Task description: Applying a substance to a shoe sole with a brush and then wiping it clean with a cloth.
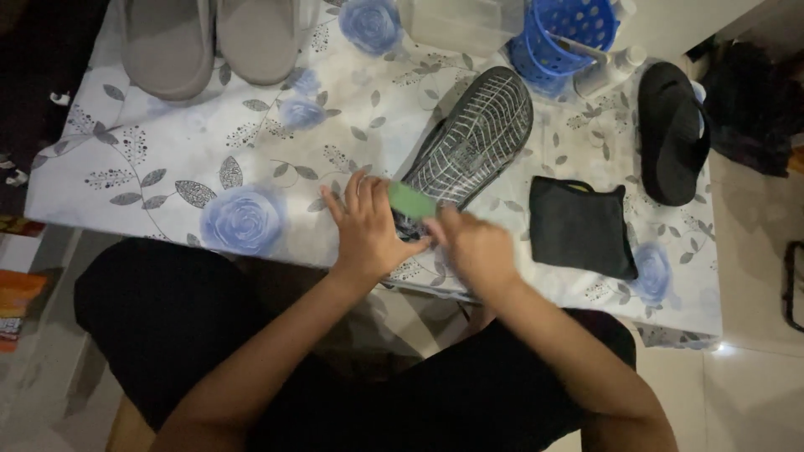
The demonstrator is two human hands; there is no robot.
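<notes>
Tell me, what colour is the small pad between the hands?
Green; the pad shows in the head view.

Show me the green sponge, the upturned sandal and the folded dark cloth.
green sponge (410,200), head view, middle of its top face.
upturned sandal (479,138), head view, centre of the ribbed sole.
folded dark cloth (580,226), head view, middle of the fabric.

Pair of grey slippers (209,42) at the desk's (167,151) far left edge. Blue perforated basket (561,38) and clear container (461,23) at far edge. Black sandal (670,130) near right edge; folded black cloth (580,226) beside it.
</notes>
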